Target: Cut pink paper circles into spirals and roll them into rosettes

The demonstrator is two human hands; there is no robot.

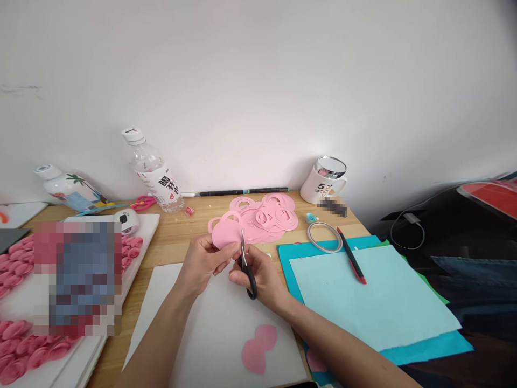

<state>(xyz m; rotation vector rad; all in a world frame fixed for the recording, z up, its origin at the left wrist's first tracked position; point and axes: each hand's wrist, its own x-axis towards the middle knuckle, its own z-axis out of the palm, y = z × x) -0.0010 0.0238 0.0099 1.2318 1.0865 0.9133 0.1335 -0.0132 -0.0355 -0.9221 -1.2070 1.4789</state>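
Between the thumb and fingers of my left hand (205, 261) is a round piece of pink paper (226, 233). My right hand (258, 275) grips black-handled scissors (251, 280), their blades pointing up at the right edge of the pink piece. Below both hands lies a white board (218, 334), with pink rounded paper cutouts (258, 350) near its front right. A heap of pink paper rings and scraps (262, 218) spreads on the wooden table just beyond my hands.
At left, pink paper roses (24, 355) cover a white board stack. A water bottle (157, 178), a second bottle (72, 186) and a mug (325, 180) stand by the wall. On the right, a tape roll (324, 237) and a pen (351, 256) rest on blue sheets (371, 302).
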